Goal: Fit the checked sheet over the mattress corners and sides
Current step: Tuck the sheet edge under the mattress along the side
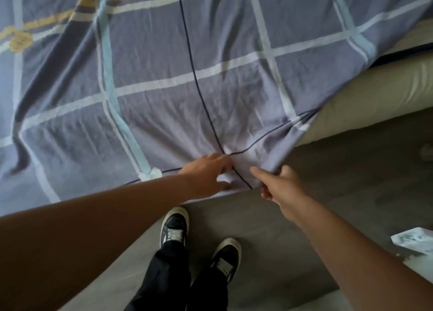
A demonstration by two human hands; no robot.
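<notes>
Head view, standing at the near corner of the bed
- checked sheet (164,81): blue-grey with pale and teal bars and some yellow stripes, spread wrinkled over the mattress top. Its near edge hangs over the side down toward the floor. Loose folds at far left
- dark piping (199,88) runs down the sheet from the top of frame. It meets a second dark line right at the corner, between the two hands
- left hand (206,177): on the sheet at that crossing, fingers and thumb curled in and pinching a bunch of fabric. Small white fold shows between them
- right hand (281,186): just beside the left, holding the sheet's corner edge from the right. Lower fingers curl round the fabric, one digit sticks out straight along it. The cloth is pulled taut from this hand up toward the mattress side
- mattress (365,95): beige, its right side bare. The sheet edge cuts diagonally across it and does not cover that side
- can't tell whether the sheet corner is seated over the mattress corner: cloth hides it
- floor (339,174): grey. Two black shoes (174,226) with white laces and black trousers stand just below the hands
- white crumpled wrapper (414,240) lies on the floor at far right, well apart from the bed
</notes>
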